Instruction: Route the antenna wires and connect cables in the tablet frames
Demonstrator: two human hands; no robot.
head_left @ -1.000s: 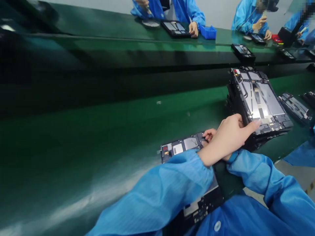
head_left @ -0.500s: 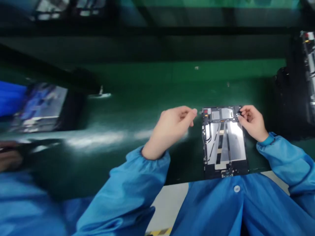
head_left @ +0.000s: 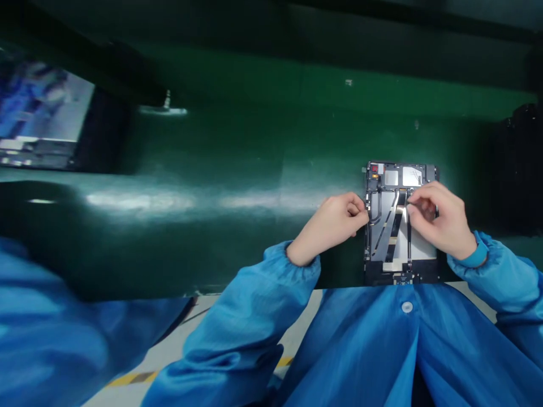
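Note:
An opened tablet (head_left: 423, 244) lies on the green bench mat, its silver inner panel, dark flat cables and circuit parts exposed. Beside its left edge is my left hand (head_left: 333, 226), thumb and forefinger pinched together at the rim; whatever they hold is too small to tell. My right hand (head_left: 443, 217) reaches over the tablet's right side. Its thumb and forefinger close near the top of a black flat cable (head_left: 395, 233), and anything between the fingertips is hidden. A red part (head_left: 374, 168) shows in the tablet's upper left corner.
Stacked device panels (head_left: 63, 113) stand at the far left, blurred. A small shiny piece (head_left: 167, 108) lies near them on the green mat (head_left: 237, 152). Dark objects (head_left: 515, 169) stand at the right. Another person's blue sleeve (head_left: 46, 333) is at lower left.
My right hand has moved from the tablet's upper right corner inward over the cables. My left hand has come right, up to the tablet's left edge. The view has tilted down.

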